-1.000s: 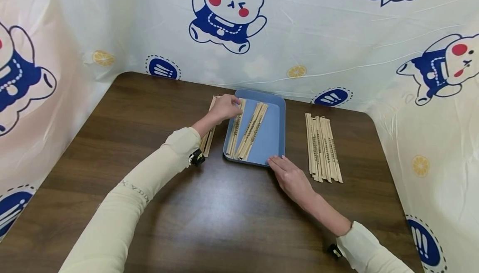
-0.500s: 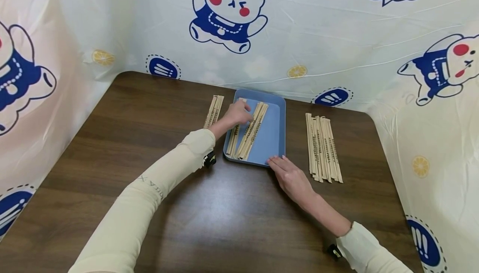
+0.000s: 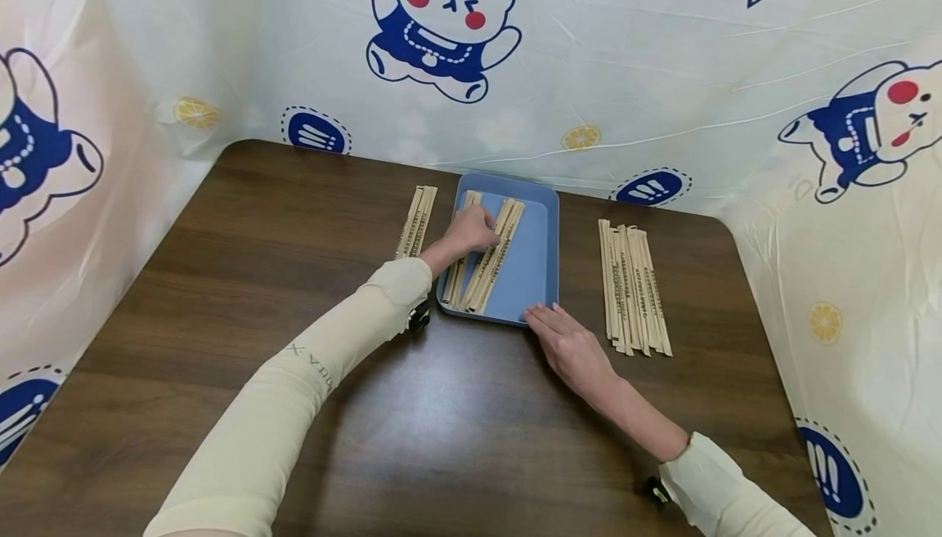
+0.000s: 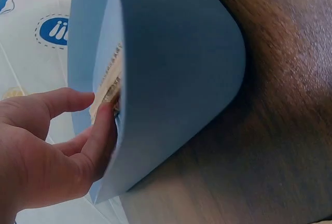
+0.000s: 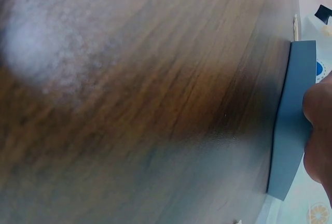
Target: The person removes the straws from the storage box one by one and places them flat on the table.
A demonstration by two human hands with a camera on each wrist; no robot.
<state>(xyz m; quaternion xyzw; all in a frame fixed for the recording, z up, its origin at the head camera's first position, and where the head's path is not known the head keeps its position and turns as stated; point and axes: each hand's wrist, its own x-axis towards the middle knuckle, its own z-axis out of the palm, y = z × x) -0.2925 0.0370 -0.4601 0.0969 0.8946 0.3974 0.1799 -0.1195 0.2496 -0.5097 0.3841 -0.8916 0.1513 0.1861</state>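
A blue rectangular tray (image 3: 537, 275) holds two bundles of slim, paper-wrapped sticks with dark print. One bundle (image 3: 456, 279) lies along its left side. My left hand (image 3: 471, 230) reaches over that bundle and holds the slanted bundle (image 3: 486, 279) towards the middle. In the left wrist view, the thumb and a finger of the left hand (image 4: 57, 141) lie on either side of the paper-wrapped sticks (image 4: 110, 86); the tray wall (image 4: 176, 68) hides part of them. My right hand (image 3: 574, 353) holds the rim at the tray's near right corner, against the outer wall (image 5: 293, 125).
More wrapped sticks (image 3: 415, 222) lie on the brown table (image 3: 412, 422) left of the tray, partly behind the left arm. A larger group of sticks (image 3: 634, 288) lies to its right. A printed curtain (image 3: 589, 55) closes off the back and sides.
My left hand has moved right, from the tray's left rim to the slanted bundle, uncovering the sticks outside on the left. The right hand keeps its place on the tray.
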